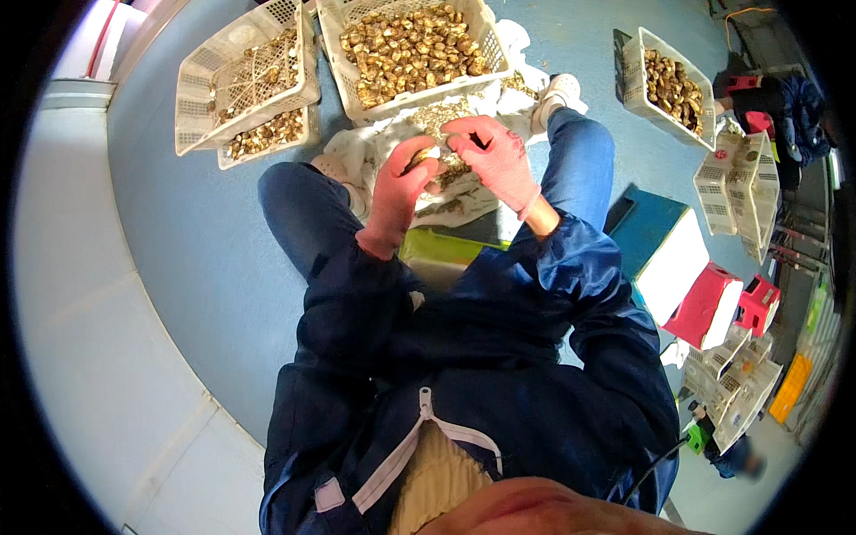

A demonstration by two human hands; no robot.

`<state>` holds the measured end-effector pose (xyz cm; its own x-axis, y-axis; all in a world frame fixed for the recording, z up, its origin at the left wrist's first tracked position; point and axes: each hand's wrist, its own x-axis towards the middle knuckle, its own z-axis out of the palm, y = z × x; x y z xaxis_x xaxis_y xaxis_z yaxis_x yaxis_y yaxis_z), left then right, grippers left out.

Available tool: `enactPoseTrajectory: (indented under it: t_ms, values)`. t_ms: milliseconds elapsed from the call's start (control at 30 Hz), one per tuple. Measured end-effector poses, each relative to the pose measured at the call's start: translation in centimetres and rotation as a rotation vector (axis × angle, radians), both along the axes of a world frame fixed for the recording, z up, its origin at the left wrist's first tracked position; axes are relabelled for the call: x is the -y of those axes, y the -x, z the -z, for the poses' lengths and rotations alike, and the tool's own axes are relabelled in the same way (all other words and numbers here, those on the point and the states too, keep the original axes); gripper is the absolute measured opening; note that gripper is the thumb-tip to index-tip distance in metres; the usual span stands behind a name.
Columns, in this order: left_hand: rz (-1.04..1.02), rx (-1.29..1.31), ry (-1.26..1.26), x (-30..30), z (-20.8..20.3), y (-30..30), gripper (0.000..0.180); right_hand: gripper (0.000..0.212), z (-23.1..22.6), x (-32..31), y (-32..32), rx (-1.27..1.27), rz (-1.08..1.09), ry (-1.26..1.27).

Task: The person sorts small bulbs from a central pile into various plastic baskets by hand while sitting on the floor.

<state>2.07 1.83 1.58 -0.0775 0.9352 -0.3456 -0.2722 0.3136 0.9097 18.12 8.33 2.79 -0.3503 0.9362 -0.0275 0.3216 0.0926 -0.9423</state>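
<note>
Both my hands wear pink gloves and meet above a white cloth (370, 143) strewn with pale scraps between my feet. My left hand (397, 192) is curled round a small brown-and-cream mushroom (424, 155), its fingertips pinching the piece. Close on its right, my right hand (501, 168) bends its fingers toward the mushroom; a dark gap shows near its thumb, and whatever it grips is too small to make out. Just beyond the cloth stands a white plastic crate (428, 100) heaped with similar mushrooms (410, 52).
At the far left, a crate (201, 107) with a few scraps rests over another crate of mushrooms (267, 135). A mushroom crate (703, 127) stands far right, near another person (798, 116). Blue (655, 234) and red (709, 308) stools line my right. A yellow-green stool (446, 248) sits between my legs.
</note>
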Motion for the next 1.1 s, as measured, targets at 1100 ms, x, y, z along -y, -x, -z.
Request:
enactPoseTrajectory:
  t_ms: [1100]
  values:
    - [-0.051,-0.059,-0.225,0.2,2.4,0.4,0.037,0.019,-0.2,0.3,0.4,0.058,-0.145,-0.229]
